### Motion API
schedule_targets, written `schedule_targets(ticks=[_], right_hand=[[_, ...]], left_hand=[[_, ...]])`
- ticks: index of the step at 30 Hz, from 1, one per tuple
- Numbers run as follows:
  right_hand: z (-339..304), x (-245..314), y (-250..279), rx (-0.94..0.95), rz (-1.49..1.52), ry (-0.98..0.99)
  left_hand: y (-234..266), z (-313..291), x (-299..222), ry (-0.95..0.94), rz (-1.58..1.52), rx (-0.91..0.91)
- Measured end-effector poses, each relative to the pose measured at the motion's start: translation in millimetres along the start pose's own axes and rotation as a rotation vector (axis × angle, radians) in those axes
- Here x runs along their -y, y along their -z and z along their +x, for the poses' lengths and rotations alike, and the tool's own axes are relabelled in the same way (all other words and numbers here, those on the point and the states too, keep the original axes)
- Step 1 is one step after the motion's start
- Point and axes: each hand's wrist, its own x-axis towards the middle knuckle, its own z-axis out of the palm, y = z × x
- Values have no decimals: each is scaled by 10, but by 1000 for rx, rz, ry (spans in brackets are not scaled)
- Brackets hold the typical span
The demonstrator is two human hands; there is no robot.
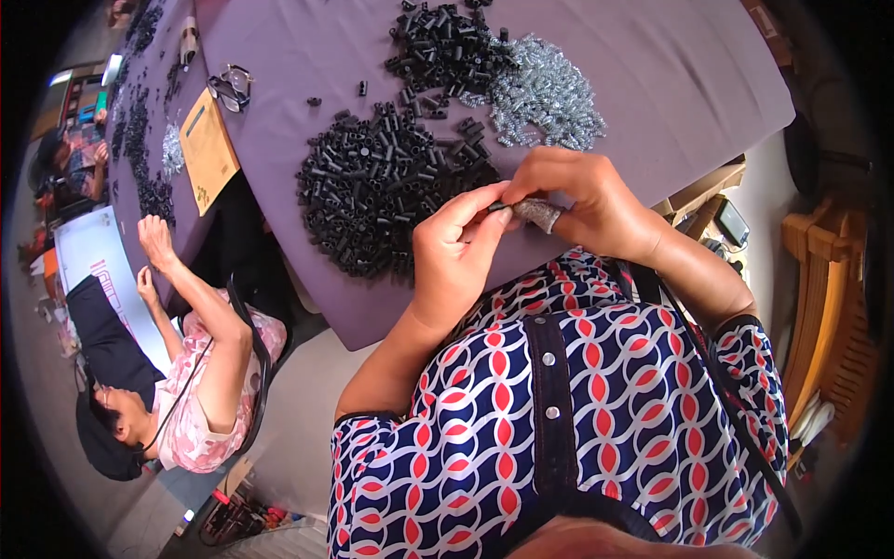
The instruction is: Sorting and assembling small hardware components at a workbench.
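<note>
My left hand [456,250] pinches a small black plastic tube [496,207] between thumb and forefinger, near the table's front edge. Against it, my right hand [591,197] has its fingertips closed; whatever they grip is too small and covered to make out. A silvery-grey wrap [537,215] covers one digit of my right hand. Just beyond my left hand spreads a large heap of black plastic tubes [368,182]. A second heap of black parts [447,51] lies farther back. Beside it, beyond my right hand, is a pile of small shiny metal springs [549,93].
A purple-grey cloth [670,84] covers the table. Eyeglasses [231,87] and a brown envelope [208,152] lie to the left. Another person [214,373] in a pink top sits at the left, near more black parts. A wooden chair [819,307] stands at the right.
</note>
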Motion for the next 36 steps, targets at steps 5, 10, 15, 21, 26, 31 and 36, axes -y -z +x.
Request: schedule_targets(ticks=[5, 10, 15, 21, 26, 31, 36], right_hand=[[-20, -8, 55, -8, 400, -232], [-46, -15, 48, -13, 387, -209], [-74, 10, 92, -7, 344, -223], [-97, 58, 169, 86, 187, -289], [-157, -54, 123, 177, 578, -333], [-84, 114, 114, 144, 131, -7], [-54, 156, 67, 159, -114, 71]], left_hand=[[107, 73, 37, 186, -293, 49], [30, 91, 49, 116, -280, 20], [-43, 72, -17, 110, -187, 3], [-48, -4, -35, 101, -56, -6], [54, -40, 17, 318, -321, 165], [112, -68, 115, 430, -696, 191], [148, -88, 129, 364, -615, 205]])
